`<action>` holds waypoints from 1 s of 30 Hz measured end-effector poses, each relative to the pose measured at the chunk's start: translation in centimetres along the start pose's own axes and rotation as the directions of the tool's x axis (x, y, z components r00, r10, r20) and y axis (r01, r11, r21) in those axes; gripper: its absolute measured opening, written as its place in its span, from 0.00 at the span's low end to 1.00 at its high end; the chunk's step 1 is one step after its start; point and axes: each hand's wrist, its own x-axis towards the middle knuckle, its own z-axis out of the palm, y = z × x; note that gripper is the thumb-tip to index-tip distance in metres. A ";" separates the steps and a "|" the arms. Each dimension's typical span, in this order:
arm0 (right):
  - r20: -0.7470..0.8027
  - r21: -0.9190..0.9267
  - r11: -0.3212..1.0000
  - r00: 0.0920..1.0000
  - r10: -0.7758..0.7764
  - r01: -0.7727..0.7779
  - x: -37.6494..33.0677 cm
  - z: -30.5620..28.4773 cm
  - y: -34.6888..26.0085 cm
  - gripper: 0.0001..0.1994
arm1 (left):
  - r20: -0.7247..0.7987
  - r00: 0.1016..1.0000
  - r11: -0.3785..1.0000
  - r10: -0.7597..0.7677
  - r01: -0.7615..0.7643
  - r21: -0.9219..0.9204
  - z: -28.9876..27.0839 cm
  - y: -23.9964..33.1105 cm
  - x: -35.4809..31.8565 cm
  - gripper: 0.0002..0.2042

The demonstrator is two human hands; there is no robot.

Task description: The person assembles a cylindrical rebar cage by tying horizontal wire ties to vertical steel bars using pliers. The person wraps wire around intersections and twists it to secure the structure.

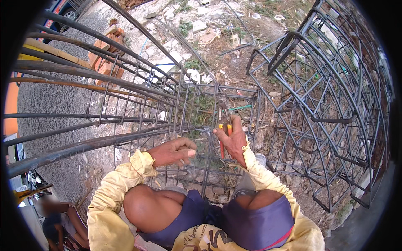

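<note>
In my right hand (pixel 235 140) is a pair of pliers (pixel 229 128) with red and yellow handles, its dark jaws pointing away from me at a crossing of bars. Whether the jaws touch the steel I cannot tell. My left hand (pixel 173 151) hovers just left of it with the fingers loosely curled and apart; nothing shows in them. Below both hands lies a cage of tied steel bars (pixel 204 169), its long rods running off to the left and far side.
Bent rebar stirrups (pixel 312 104) stand tangled on the right. Thick long bars (pixel 83 144) cross the left side. Farther off are orange bricks (pixel 109 52), white rubble (pixel 199 26) and a grey gravel pile (pixel 54 106). A person (pixel 54 224) sits at the lower left.
</note>
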 end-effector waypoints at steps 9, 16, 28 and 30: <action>0.133 -0.225 0.972 0.986 0.101 -0.069 -1.3 -1.2 1.8 0.20 | -0.211 0.779 0.604 0.590 -0.253 0.756 5.9 2.7 9.1 0.16; 0.101 -0.370 0.927 0.994 -0.030 0.066 -1.2 -3.4 5.1 0.11 | -0.423 0.684 0.697 0.595 -0.177 0.695 3.1 2.2 11.9 0.12; -0.443 0.434 0.725 0.828 -0.345 0.534 -5.8 -9.6 -3.0 0.23 | -0.464 0.835 0.919 0.297 -0.118 0.377 1.5 -2.1 14.6 0.18; -0.547 0.477 0.585 0.743 -0.386 0.656 -5.5 -10.7 -6.6 0.23 | -0.395 0.874 0.923 0.283 -0.137 0.359 2.0 -2.7 14.6 0.17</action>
